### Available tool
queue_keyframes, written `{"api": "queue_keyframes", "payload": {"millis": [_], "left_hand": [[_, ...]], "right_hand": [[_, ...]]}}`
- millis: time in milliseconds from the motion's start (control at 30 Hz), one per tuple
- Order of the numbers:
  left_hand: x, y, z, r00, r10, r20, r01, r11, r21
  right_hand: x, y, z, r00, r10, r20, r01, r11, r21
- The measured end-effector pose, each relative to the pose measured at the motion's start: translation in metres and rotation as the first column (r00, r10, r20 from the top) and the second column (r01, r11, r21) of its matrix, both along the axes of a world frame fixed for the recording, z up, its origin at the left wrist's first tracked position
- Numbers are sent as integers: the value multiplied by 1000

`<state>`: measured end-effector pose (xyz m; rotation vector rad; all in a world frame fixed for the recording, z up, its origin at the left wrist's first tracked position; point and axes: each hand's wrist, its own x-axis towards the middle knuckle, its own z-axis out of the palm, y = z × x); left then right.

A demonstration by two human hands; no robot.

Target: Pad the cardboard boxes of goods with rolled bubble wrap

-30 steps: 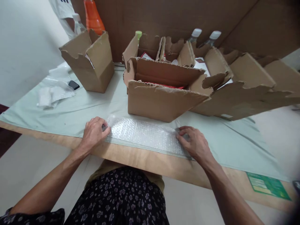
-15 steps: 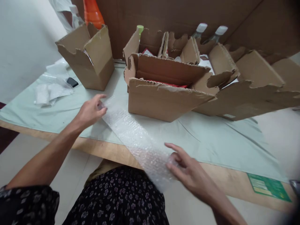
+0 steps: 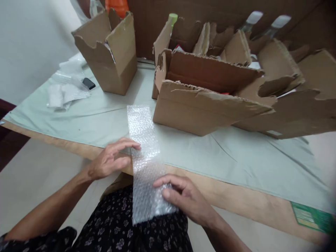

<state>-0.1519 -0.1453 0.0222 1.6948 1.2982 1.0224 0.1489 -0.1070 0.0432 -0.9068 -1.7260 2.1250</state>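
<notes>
A long, clear strip of bubble wrap (image 3: 145, 164) lies on the table's front part and reaches over the edge above my lap. My left hand (image 3: 114, 157) is at its left side, fingers stretched out and fingertips over the strip's edge, open. At the lower right side, my right hand (image 3: 183, 196) has the strip's edge between curled fingers and thumb; its hindmost fingers are hidden. Just beyond the strip stands an open cardboard box (image 3: 199, 108), with a bit of something red inside.
More cut cardboard boxes (image 3: 301, 105) stand along the back right. Another box (image 3: 112, 66) is at the back left, near an orange bottle (image 3: 118, 7), crumpled clear plastic (image 3: 63, 94) and a black object (image 3: 88, 83). Green printed paper (image 3: 309, 215) lies at the front right edge.
The bubble wrap has turned from slanting to nearly straight away from me. My left hand has let go of its far end and come nearer. My right hand has shifted left.
</notes>
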Motion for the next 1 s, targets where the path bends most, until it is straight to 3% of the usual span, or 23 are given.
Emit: {"api": "queue_keyframes", "payload": {"millis": [67, 100, 233, 333, 433, 500, 533, 600, 667, 733, 800, 900, 1000], "left_hand": [[4, -26, -4, 975, -53, 218, 71, 995, -75], [7, -33, -6, 965, -22, 260, 49, 994, -98], [25, -29, -11, 949, 307, 78, -289, 940, -184], [35, -12, -16, 895, 441, -62, -445, 889, -109], [37, -2, -21, 863, 463, -200, -473, 881, 0], [37, 0, -23, 840, 458, -290, -467, 883, 41], [36, 0, -24, 830, 454, -325, -462, 885, 59], [37, 1, -25, 807, 449, -384, -450, 888, 94], [37, 3, -25, 783, 447, -433, -439, 890, 126], [37, 6, -27, 760, 445, -474, -430, 891, 146], [37, 7, -26, 739, 455, -496, -428, 887, 176], [37, 0, -20, 729, 495, -473, -405, 869, 286], [41, -18, -11, 776, 448, -444, -289, 878, 382]], "right_hand": [[-13, 11, -2, 985, -149, -87, 137, 982, -127], [-22, 17, -5, 971, -212, -115, 189, 966, -179], [-56, 40, -20, 934, -327, -142, 275, 915, -295], [-66, 48, -26, 929, -357, -102, 314, 902, -297], [-58, 47, -24, 925, -376, -60, 364, 919, -153], [-46, 45, -20, 931, -362, -41, 365, 926, 94], [-40, 45, -19, 940, -340, -29, 335, 904, 267], [-30, 45, -18, 964, -266, 23, 196, 763, 617], [-26, 48, -20, 975, -183, 126, -6, 547, 837], [-27, 51, -26, 961, -119, 249, -190, 369, 910], [-32, 53, -33, 939, -97, 329, -298, 247, 922], [-37, 53, -38, 936, -105, 336, -316, 166, 934], [-37, 50, -32, 954, -62, 294, -277, 200, 940]]}}
